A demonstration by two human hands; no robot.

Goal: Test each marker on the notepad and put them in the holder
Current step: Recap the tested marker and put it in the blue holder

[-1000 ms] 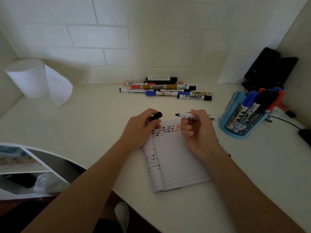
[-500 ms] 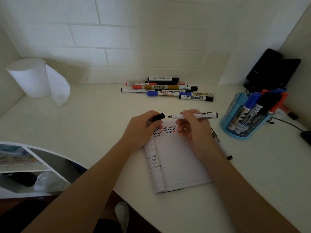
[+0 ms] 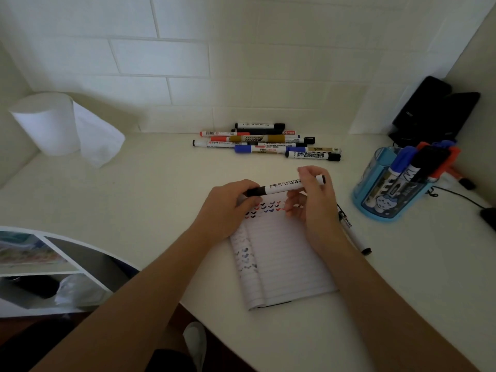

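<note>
- Where the black cap (image 3: 255, 191) meets the white-barrelled marker (image 3: 284, 187), I cannot tell whether it is pushed fully home. The left hand (image 3: 228, 210) pinches the cap and the right hand (image 3: 315, 202) grips the barrel's far end, holding the marker level just above the notepad's top edge.
- The lined white paper notepad (image 3: 284, 259) lies open beneath both hands. I see rows of small red, blue and black ticks along its top lines, partly covered by fingers.
- A slim white pen with black ends (image 3: 354, 236) lies just right of the notepad, its upper part hidden behind the right wrist.
- The round blue plastic holder (image 3: 375, 200) stands further right with blue-, black- and red-capped markers upright inside; I cannot count them.
- A loose pile of markers (image 3: 268, 143) lies against the white tiled wall (image 3: 161, 57).
- The white table (image 3: 134, 197) also carries a white paper towel roll (image 3: 45, 124) far left. The black object (image 3: 434, 111) in the right corner is too dark to identify.
</note>
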